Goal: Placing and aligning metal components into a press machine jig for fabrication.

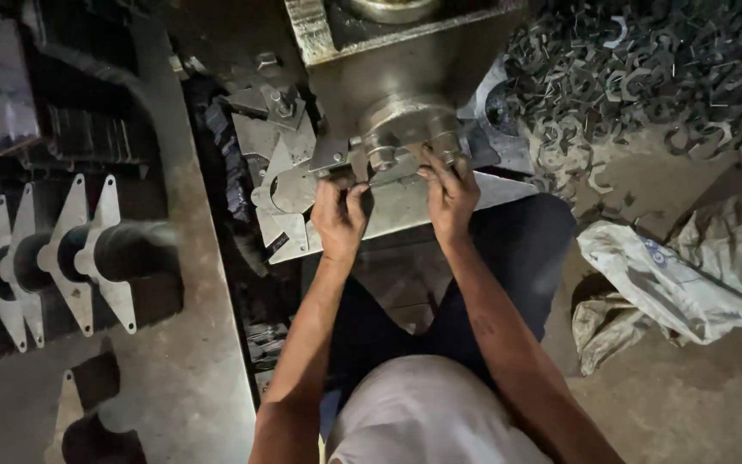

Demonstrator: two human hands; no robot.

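- Sheet-metal cutouts [88, 249]: far left, standing in a row.
- Left hand [339, 215]: forearm extended, fingers curled gripping flat metal piece [298, 185] under press head [405, 129].
- Right hand [450, 193]: fingers pressed onto the piece's right end.
- Scrap pile [646, 69]: far right.

Heap of dark curved metal offcuts [646, 69] on floor [689, 404], upper right of crumpled white sack [680, 283]. Sack lies on floor, just below heap. Far left of sack: row of pale diamond-shaped metal plates [62, 253] threaded on dark bar [135, 249]. Grey sheet-metal panel [191, 344] between plates and sack. One more plate [66, 404] below row.
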